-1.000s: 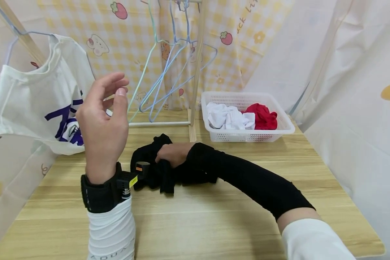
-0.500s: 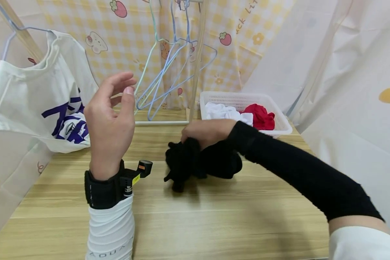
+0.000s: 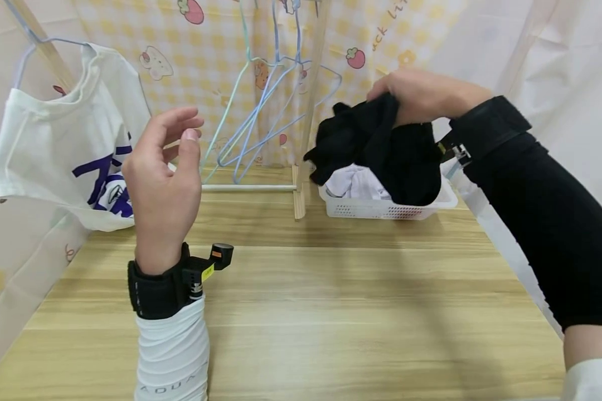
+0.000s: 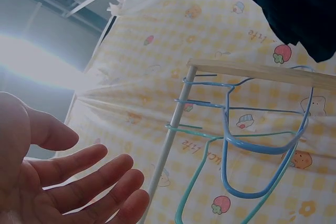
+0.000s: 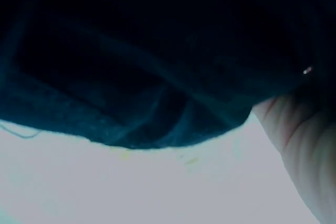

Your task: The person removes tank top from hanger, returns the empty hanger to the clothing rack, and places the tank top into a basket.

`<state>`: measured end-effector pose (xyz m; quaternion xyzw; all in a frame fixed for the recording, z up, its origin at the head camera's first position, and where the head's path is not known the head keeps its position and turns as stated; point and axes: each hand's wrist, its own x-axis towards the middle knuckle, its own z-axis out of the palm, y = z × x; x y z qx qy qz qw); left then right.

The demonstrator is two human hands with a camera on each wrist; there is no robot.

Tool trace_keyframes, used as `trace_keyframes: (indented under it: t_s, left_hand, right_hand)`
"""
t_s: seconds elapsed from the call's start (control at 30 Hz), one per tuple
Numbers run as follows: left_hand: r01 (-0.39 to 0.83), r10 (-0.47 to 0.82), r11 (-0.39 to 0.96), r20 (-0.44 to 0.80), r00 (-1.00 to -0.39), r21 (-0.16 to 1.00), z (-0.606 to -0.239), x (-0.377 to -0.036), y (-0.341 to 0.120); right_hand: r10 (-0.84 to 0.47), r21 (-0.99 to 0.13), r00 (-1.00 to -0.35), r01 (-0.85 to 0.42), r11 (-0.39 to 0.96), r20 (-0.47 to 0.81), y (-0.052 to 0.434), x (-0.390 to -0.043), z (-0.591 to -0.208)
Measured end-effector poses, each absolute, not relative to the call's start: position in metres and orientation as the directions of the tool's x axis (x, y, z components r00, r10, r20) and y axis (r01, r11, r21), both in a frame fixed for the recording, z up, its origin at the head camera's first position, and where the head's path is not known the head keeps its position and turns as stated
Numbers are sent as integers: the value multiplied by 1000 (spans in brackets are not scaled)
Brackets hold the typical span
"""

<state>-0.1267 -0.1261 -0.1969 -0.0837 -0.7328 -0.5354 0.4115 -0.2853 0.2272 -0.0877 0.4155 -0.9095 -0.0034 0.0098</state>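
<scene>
My right hand [image 3: 421, 94] grips a bunched black garment [image 3: 366, 139] and holds it up over the white basket [image 3: 381, 210]. In the right wrist view the dark cloth [image 5: 157, 77] fills most of the picture and hides the fingers. White cloth [image 3: 353, 182] shows in the basket below the garment; the rest of the contents is covered. On the left, my left hand [image 3: 165, 178] is raised above the table, fingers loosely bent and holding nothing. The left wrist view shows that palm [image 4: 68, 177] with its fingers spread.
A white shirt [image 3: 65, 139] with purple print hangs from a hanger at the left. Several blue and green hangers [image 3: 253, 128] hang on the wooden rack [image 3: 298, 192] at the back. A patterned curtain [image 3: 195, 72] stands behind the wooden table [image 3: 281, 312].
My right hand has lifted the black garment off the table and carried it right and back to above the basket. My left hand has stayed nearly still.
</scene>
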Motion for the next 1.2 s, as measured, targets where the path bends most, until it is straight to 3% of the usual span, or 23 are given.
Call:
trace_keyframes:
  t_s: [0.23, 0.63, 0.9, 1.03, 1.2]
  left_hand:
    - [560, -317, 409, 688, -653, 720, -198, -126, -124]
    - [554, -296, 428, 690, -660, 714, -200, -123, -124]
    - [549, -286, 424, 682, -673, 720, -200, -120, -121]
    - [558, -278, 420, 687, -672, 716, -200, -119, -119]
    - [562, -269, 423, 691, -671, 711, -200, -120, -117]
  right_hand:
    - [-648, 88, -761, -643, 761, 45, 269, -329, -115]
    - [-617, 154, -785, -603, 782, 56, 282, -369, -237]
    - [-389, 48, -887, -412, 910, -247, 257, -363, -271]
    - [-290, 64, -877, -339, 939, -383, 253, -353, -274]
    - [-275, 24, -859, -316, 948, -433, 257, -350, -272]
